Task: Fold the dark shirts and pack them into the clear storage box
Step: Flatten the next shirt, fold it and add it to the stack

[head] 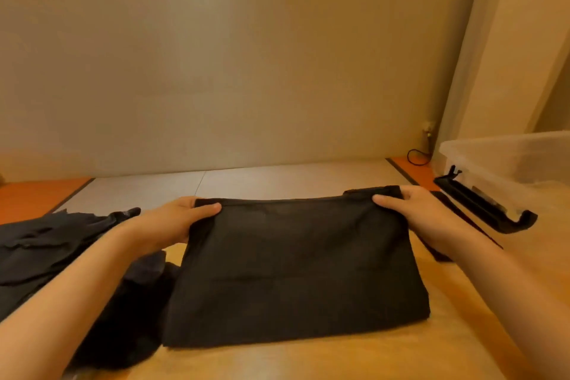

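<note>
A dark shirt (296, 271), partly folded into a rectangle, lies on the wooden table in front of me. My left hand (175, 220) pinches its far left corner, thumb on top of the cloth. My right hand (413, 213) pinches the far right corner the same way. The clear storage box (505, 163) stands at the right, beyond my right hand, open at the top.
A heap of other dark clothes (52, 244) lies at the left and under my left forearm. A black clip handle (490, 210) lies along the box's near side. The wooden table (308, 361) runs to a plain wall; a black cable (416, 157) lies at the back right.
</note>
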`<state>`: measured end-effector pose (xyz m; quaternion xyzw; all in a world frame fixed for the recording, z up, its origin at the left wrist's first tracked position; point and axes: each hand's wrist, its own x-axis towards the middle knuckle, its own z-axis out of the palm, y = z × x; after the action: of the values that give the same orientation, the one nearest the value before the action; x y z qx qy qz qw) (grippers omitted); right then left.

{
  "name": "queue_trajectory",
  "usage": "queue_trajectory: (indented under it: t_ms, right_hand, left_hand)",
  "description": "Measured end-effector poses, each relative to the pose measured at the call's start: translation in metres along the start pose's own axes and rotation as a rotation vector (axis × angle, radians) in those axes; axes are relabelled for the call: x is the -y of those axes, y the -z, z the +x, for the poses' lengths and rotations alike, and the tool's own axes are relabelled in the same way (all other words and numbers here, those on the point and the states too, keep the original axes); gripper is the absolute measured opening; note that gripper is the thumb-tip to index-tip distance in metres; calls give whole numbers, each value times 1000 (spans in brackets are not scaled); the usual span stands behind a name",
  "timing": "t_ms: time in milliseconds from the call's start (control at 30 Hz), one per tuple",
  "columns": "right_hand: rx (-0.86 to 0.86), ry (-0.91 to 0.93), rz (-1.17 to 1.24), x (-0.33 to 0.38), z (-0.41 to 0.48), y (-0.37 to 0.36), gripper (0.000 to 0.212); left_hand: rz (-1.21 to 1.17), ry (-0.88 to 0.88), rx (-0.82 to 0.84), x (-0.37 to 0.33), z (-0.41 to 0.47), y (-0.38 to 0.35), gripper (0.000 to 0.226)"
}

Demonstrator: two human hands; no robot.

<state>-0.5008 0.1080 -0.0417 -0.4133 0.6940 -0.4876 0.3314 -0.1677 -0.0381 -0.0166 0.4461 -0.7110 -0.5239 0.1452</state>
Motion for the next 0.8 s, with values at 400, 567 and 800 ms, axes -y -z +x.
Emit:
queue_trajectory:
  t_ms: [400,567,800]
  right_hand:
    - [-109,-98,-454,-51,100,-27,11]
    - [-175,-55,-501,-55,97,-31,20]
    - [-288,73,-702,-54,95,-35,23]
  left_hand:
    - [143,163,-156,52,92,-3,19]
    - [314,110,-255,55,92,1,14]
    - [505,12,-379,60,98,8,3]
